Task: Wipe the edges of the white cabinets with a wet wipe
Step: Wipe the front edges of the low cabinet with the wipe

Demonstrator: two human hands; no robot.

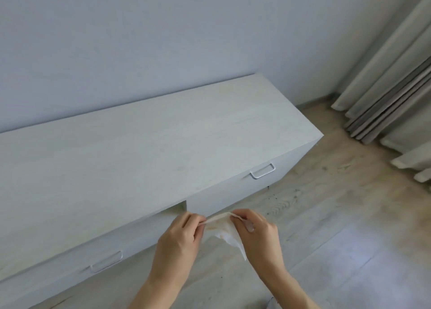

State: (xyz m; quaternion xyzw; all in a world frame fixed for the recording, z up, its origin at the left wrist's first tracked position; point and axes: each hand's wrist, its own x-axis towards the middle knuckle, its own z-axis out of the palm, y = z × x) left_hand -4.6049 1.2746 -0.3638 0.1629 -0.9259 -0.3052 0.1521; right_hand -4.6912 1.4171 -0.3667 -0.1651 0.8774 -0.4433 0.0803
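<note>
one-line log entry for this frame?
phase: refolding wipe | left hand: pinching wet wipe | right hand: pinching wipe | wipe: off cabinet, yellowish stains

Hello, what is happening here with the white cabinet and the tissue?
A person stands over a long white cabinet and holds a wet wipe in front of it, pinched between the left hand and the right hand. The wipe looks crumpled and slightly yellowed, and it hangs in the air, not touching the cabinet. It seems it is being unfolded or refolded. No edge is being wiped at this moment.
</note>
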